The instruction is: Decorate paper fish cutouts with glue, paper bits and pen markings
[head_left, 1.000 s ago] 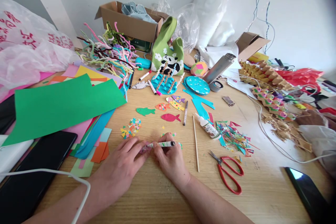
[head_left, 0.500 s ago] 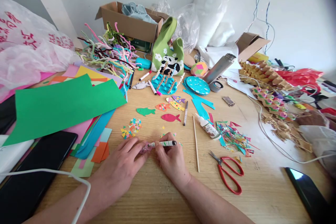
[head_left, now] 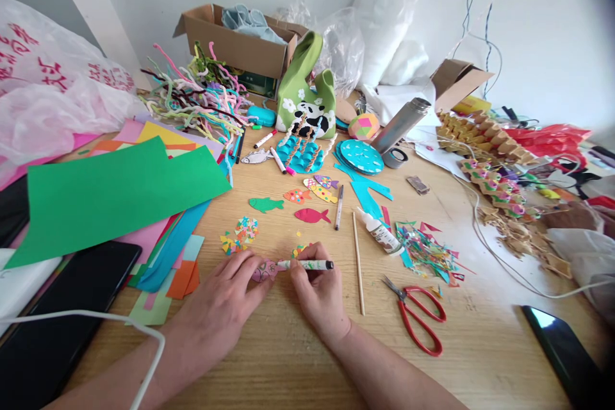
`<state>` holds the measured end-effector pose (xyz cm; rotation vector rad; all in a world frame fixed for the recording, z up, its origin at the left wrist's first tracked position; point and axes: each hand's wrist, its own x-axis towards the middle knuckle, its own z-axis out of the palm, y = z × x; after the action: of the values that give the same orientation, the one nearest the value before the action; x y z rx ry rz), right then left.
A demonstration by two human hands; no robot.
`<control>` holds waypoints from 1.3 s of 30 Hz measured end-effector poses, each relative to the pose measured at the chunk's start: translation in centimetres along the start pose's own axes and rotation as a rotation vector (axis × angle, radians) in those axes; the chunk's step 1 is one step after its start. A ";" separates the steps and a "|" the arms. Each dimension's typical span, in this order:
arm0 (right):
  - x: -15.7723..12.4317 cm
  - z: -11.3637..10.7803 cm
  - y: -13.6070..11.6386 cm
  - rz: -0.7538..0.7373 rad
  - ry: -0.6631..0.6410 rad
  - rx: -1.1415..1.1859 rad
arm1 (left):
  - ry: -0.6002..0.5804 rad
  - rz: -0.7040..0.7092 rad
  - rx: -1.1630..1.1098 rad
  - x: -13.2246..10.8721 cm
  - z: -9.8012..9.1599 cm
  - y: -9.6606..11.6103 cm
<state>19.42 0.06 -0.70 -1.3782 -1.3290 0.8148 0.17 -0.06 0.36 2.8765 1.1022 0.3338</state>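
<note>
My left hand holds a small pinkish-purple paper fish against the table, thumb at its near edge and fingers over its left end. Dark outlined markings show on the fish. In my right hand, a white marker pen is pinched, its tip at the fish's right end. Tiny coloured paper bits lie just beyond my left hand, and more bits are partly hidden behind my right. Farther back lie a green paper fish, a red paper fish and several patterned ones.
Red-handled scissors, a wooden stick, a glue bottle and paper scraps lie to the right. Green paper tops a stack at left. A white cable crosses by my left forearm. A phone lies at front right.
My right hand and the marker have shifted slightly right, towards the end of the paper fish. More of the fish now shows. My left hand has barely moved.
</note>
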 end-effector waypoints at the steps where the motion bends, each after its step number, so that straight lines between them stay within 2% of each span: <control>1: 0.0 0.1 0.0 0.008 0.002 0.011 | 0.002 -0.003 0.002 0.0 0.0 0.0; 8: 0.1 0.2 -0.1 0.019 0.047 0.085 | -0.024 -0.001 0.032 0.0 -0.2 0.0; 11: 0.0 0.2 -0.2 -0.021 0.068 0.125 | 0.015 0.019 0.031 0.2 -0.6 0.0; 14: -0.2 0.1 -0.1 -0.056 0.088 0.177 | 0.134 0.045 -0.027 0.4 -1.3 -0.1; 18: -0.5 -0.4 0.1 -0.158 0.098 0.125 | 0.369 -0.025 -0.150 0.6 -2.4 -0.5; 21: -0.6 -1.0 0.0 -0.304 0.073 0.023 | 0.433 -0.036 -0.203 0.6 -2.9 -0.7; 26: -0.4 -1.8 -0.9 -0.444 -0.053 -0.201 | 0.338 0.055 -0.242 0.6 -2.7 -0.4; 31: 0.1 -1.7 -1.2 -0.469 -0.178 -0.334 | 0.151 -0.026 -0.116 0.4 -1.7 -0.3; 33: 0.1 -1.6 -1.1 -0.462 -0.152 -0.323 | 0.140 -0.059 -0.112 0.4 -1.6 -0.5; 39: 0.1 -2.1 -1.0 -0.468 0.000 -0.267 | 0.253 -0.067 -0.155 0.4 -1.9 -1.0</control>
<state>21.08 -0.39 0.84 -1.1902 -1.7188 0.3307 -0.57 0.93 2.13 2.7086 1.1461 0.7607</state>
